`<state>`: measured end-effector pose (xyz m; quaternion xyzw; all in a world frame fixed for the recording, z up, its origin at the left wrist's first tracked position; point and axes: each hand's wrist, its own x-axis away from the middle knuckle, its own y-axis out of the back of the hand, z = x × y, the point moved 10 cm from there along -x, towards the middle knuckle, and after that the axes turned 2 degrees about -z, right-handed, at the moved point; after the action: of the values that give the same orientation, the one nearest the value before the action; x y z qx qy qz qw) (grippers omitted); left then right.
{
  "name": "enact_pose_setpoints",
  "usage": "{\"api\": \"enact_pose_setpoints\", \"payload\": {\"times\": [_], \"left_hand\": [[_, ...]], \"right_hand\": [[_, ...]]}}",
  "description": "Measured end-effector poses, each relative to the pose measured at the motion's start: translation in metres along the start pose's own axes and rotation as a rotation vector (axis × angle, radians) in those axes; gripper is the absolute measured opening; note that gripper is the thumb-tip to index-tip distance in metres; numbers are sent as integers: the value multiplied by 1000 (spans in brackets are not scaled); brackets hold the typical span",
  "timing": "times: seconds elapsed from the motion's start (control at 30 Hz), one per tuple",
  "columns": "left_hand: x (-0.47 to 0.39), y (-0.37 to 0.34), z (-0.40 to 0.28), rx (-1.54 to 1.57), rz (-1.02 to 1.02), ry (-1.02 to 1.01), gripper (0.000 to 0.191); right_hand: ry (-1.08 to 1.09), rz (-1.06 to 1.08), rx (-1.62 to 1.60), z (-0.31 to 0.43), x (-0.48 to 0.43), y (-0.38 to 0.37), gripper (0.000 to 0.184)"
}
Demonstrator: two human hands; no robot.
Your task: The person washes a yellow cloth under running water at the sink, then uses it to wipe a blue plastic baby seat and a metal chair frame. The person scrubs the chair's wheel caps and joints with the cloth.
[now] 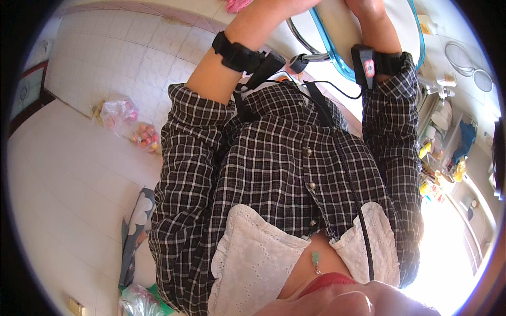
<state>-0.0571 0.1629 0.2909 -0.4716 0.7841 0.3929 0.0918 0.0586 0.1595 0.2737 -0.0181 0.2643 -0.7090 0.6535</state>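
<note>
Only the base of my left hand (pixel 300 3) shows at the top edge; its fingers are out of the picture. Close to its right, my right hand (pixel 363 4) is also cut off by that edge, over a pale surface with a translucent blue rim (pixel 340 67). What either hand holds or touches is hidden. Black straps with dark devices circle both forearms, the left device (pixel 272 65) and the right device (pixel 363 67) linked to thin black cables. A pink cloth (pixel 236 4) lies at the top, left of my left hand.
A curved metal tube (pixel 316 57) with a dark round end stands beside the blue rim. Clear bags of round fruit (pixel 145 136) lie at left on the tiled floor. A rack with mixed items (pixel 442 138) is at right. A clear plastic bag (pixel 140 302) lies at lower left.
</note>
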Motion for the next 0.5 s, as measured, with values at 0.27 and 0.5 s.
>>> {"api": "enact_pose_setpoints", "payload": {"times": [0.27, 0.5], "left_hand": [[1, -20, 10, -36, 274, 29, 41], [31, -6, 4, 552, 556, 137, 29]], "right_hand": [[111, -85, 767, 32, 41, 0, 57], [425, -65, 1112, 43, 82, -30, 22]]}}
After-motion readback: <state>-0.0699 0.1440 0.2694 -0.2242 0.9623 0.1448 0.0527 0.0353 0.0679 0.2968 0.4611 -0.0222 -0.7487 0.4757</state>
